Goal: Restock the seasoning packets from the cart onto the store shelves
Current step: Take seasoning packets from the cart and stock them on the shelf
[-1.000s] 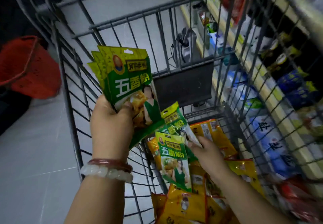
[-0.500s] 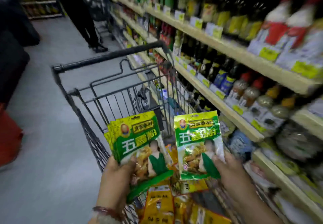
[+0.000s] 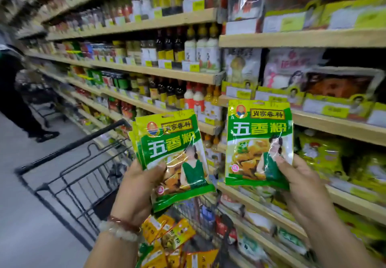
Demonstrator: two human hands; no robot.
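Before shelves (image 3: 313, 37): green seasoning packets (image 3: 173, 152), glossy, gripped by both hands.

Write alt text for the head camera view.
A left hand grips a stack of green seasoning packets and a right hand holds one more packet, raised over a cart of orange packets beside stocked store shelves.

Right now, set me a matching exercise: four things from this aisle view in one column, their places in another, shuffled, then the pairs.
Things:
1. stack of green packets
2. single green packet
3. orange packets
4. bead bracelets

Places:
A. lying in the cart
B. around the left wrist
C. gripped in the left hand
D. pinched in the right hand, held toward the shelves

Pairs: 1-C, 2-D, 3-A, 4-B
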